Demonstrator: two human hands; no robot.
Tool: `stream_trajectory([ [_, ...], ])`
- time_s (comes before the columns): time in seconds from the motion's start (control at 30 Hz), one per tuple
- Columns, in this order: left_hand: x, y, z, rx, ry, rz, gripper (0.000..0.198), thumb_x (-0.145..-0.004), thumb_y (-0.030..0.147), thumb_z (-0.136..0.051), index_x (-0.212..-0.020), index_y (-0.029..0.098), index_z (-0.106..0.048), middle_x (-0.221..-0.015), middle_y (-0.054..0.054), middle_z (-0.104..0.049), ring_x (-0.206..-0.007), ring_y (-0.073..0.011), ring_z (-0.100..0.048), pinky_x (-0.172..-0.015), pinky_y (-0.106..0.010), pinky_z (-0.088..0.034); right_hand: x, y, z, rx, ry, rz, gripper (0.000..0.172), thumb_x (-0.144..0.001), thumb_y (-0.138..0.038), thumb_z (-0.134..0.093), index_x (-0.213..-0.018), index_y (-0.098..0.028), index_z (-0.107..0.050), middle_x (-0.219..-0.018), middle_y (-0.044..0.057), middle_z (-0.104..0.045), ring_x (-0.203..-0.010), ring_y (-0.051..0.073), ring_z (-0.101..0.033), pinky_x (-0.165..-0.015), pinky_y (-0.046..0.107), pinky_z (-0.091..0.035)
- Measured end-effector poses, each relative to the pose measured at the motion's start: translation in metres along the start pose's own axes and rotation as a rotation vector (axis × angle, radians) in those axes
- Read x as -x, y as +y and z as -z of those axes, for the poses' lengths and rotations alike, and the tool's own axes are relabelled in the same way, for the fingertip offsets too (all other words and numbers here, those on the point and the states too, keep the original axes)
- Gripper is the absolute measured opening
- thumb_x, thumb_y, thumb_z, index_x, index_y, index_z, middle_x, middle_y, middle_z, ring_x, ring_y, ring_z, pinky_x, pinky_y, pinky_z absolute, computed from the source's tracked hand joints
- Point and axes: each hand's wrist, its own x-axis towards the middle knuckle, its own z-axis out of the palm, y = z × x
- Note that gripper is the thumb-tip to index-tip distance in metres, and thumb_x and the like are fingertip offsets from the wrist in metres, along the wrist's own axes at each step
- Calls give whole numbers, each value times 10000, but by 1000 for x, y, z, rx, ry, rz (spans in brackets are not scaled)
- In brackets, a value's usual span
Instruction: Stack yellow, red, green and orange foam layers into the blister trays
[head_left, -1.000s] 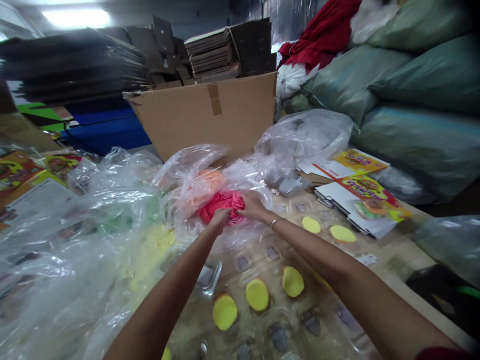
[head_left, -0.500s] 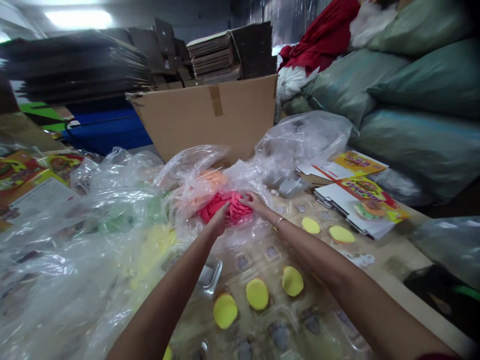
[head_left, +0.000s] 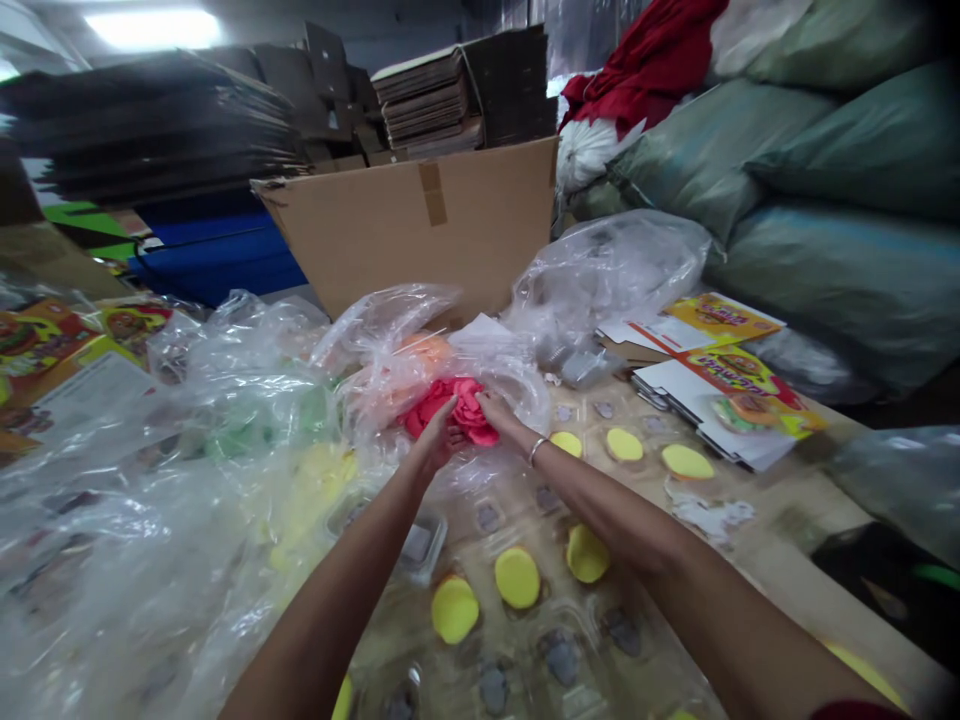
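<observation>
My left hand [head_left: 437, 437] and my right hand [head_left: 501, 418] are close together in the middle of the table. Between them they grip a bunch of soft red, wavy-edged pieces [head_left: 471, 412]; part of the bunch is hidden by the fingers. More red lies just behind, at the mouth of a clear plastic bag [head_left: 382, 310]. Orange pieces [head_left: 424, 348] show through the plastic beside it. Nearer to me are clear plastic trays [head_left: 559, 610] with grey pieces in them. Several yellow discs [head_left: 517, 578] sit in some of the trays, below and right of my hands.
A large cardboard box [head_left: 420, 235] stands behind the bags. Clear bags with green pieces [head_left: 262, 425] and yellow pieces [head_left: 315, 475] cover the left side. Printed cartons [head_left: 742, 390] lie at the right, below stacked green sacks [head_left: 855, 270]. Flattened cardboard [head_left: 427, 105] is piled behind.
My hands have drawn slightly closer together around the red pieces, and the bunch now stands more apart from the bag. The view has shifted slightly.
</observation>
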Motion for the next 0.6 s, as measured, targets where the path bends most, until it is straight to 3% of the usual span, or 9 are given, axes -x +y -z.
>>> stream_trajectory([
  [0.1,2,3,4,96,-25,-2,331,-833,456,-604,-790,130,-650,-573,-58,-643,-491,-161,-584,-516,-266,-499,12,-3,-13,95,21,93,105,-756,-262,-619,-812,-176,-638,-925,70,-653,-1003,223,-572,-884,335,-455],
  [0.17,4,5,8,163,-25,-11,220,-810,362,-639,-747,152,-627,-552,-26,-631,-470,-145,-573,-510,-254,-497,20,-6,-18,139,5,214,178,-769,-283,-623,-918,-190,-652,-1024,71,-642,-1053,213,-557,-940,339,-435],
  [0.27,5,4,9,197,1,-18,52,-780,206,-623,-783,154,-622,-610,-20,-665,-534,-149,-617,-565,-260,-533,21,-5,-19,112,56,171,277,-797,-320,-586,-1038,-193,-636,-1038,74,-646,-1018,204,-570,-898,320,-458],
  [0.33,5,2,6,204,16,-20,64,-761,135,-595,-817,141,-626,-628,-27,-674,-553,-155,-630,-573,-262,-540,17,-3,-19,84,81,69,253,-805,-334,-564,-994,-186,-642,-945,65,-664,-963,208,-580,-837,306,-472],
  [0.43,8,3,0,210,36,-36,57,-756,98,-570,-777,136,-608,-575,-14,-640,-488,-136,-591,-522,-236,-513,13,0,-23,76,49,46,217,-827,-348,-522,-885,-176,-642,-843,51,-668,-879,203,-599,-778,293,-477],
  [0.6,28,12,2,235,11,-93,84,-760,105,-551,-801,142,-615,-650,-18,-668,-534,-126,-610,-556,-229,-528,20,-2,-28,-56,47,170,323,-801,-366,-549,-1058,-179,-608,-1112,67,-652,-1015,188,-596,-875,283,-466],
])
